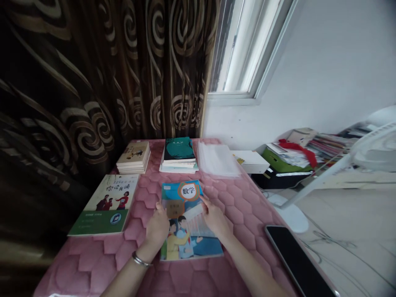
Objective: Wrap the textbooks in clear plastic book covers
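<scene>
A blue maths textbook (181,194) with cartoon children on its cover lies flat on the pink quilted table cover (241,214), right before me. My left hand (157,227), a bangle at its wrist, rests with curled fingers on the book's left edge. My right hand (215,216) lies on the book's right side and pinches a small whitish, see-through strip (193,212) that lies across the cover.
A green and white book (108,204) lies at the left. At the back stand two book stacks (134,156) (178,154), a pile of clear plastic sheets (216,159) and a white box (250,161). A dark phone (297,258) lies at the right edge. Clutter and a white fan (375,150) stand beyond.
</scene>
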Demonstrator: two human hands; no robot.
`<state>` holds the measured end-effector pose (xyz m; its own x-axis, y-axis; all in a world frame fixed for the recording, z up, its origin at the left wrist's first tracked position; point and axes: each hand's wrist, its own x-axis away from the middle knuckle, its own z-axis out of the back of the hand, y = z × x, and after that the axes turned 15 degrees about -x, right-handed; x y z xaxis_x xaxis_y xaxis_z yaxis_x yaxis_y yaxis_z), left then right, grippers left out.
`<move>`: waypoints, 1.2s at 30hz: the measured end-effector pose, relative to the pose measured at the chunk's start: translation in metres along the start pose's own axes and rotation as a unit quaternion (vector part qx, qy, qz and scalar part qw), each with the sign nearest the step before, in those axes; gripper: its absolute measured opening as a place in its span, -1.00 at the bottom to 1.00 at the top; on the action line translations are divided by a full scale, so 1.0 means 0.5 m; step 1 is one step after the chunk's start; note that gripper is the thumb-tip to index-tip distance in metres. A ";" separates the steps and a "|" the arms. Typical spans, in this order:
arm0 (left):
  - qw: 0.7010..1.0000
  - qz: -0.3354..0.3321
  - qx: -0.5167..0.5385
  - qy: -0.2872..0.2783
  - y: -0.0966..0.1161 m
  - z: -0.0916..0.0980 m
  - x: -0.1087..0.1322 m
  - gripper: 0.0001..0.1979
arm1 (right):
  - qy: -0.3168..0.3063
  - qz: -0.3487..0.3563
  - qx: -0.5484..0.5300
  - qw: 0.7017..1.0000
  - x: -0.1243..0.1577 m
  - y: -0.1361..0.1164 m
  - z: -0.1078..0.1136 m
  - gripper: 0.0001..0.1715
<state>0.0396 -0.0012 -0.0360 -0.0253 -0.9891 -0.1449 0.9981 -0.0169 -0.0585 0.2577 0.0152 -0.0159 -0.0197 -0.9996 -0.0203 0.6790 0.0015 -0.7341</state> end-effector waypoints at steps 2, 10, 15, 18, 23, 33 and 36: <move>0.999 0.028 -0.032 -0.007 0.018 0.018 -0.014 -0.51 | 0.010 0.004 -0.005 1.000 0.003 0.000 0.002 -0.45; 0.993 0.065 -0.096 0.001 0.046 0.047 -0.002 -0.50 | -0.002 -0.033 0.106 0.994 0.015 -0.002 -0.011 -0.35; 0.995 0.024 -0.097 0.015 0.064 0.035 0.012 -0.45 | -0.013 -0.047 0.125 0.991 0.016 -0.004 -0.004 -0.35; 0.995 0.014 -0.099 0.001 0.069 0.029 0.014 -0.39 | -0.019 -0.050 0.155 0.986 0.017 -0.002 -0.001 -0.36; 0.995 0.015 -0.096 0.001 0.064 0.016 0.014 -0.36 | -0.024 -0.037 0.172 0.984 0.020 0.000 0.004 -0.40; 0.996 -0.068 -0.048 -0.010 0.124 0.039 -0.006 -0.34 | -0.018 -0.032 0.170 0.985 0.020 0.011 0.008 -0.42; 0.992 -0.128 -0.012 -0.014 0.169 0.021 -0.001 -0.31 | -0.010 -0.033 0.161 0.986 0.019 0.023 0.002 -0.44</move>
<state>0.1246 -0.0036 -0.0306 -0.2752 -0.9567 -0.0952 0.9578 -0.2643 -0.1129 0.2661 0.0058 -0.0235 -0.0583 -0.9976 0.0363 0.8748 -0.0685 -0.4796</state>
